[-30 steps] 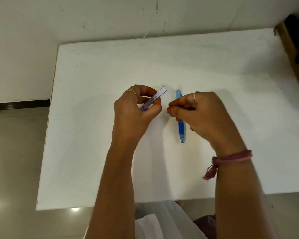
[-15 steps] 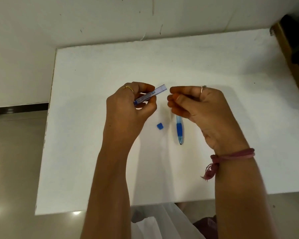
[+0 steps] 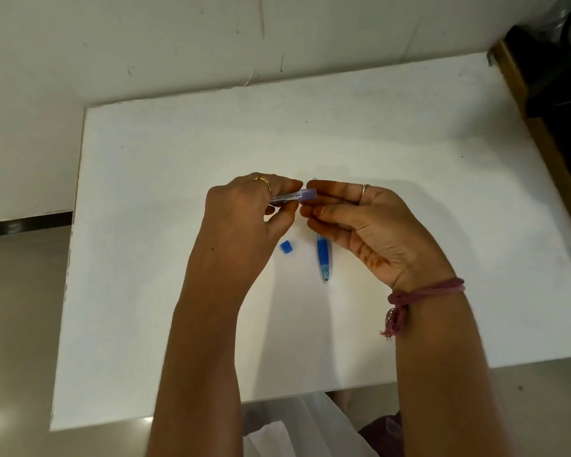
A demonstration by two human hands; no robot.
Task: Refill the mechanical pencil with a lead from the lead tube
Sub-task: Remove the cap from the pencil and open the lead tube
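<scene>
The blue mechanical pencil [image 3: 323, 260] lies on the white desk [image 3: 442, 225], its far half hidden under the right hand [image 3: 366, 225]. A small blue cap [image 3: 286, 248] lies beside it. The left hand [image 3: 244, 222] pinches the clear lead tube [image 3: 294, 196]; the right hand's curled fingertips meet its open end, their grip unclear.

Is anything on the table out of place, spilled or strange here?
Only one small thing: a small blue cap lies loose on the white table, apart from the lead tube held in the left hand, near the blue pencil. It could get lost. No spill or damage shows.
</scene>
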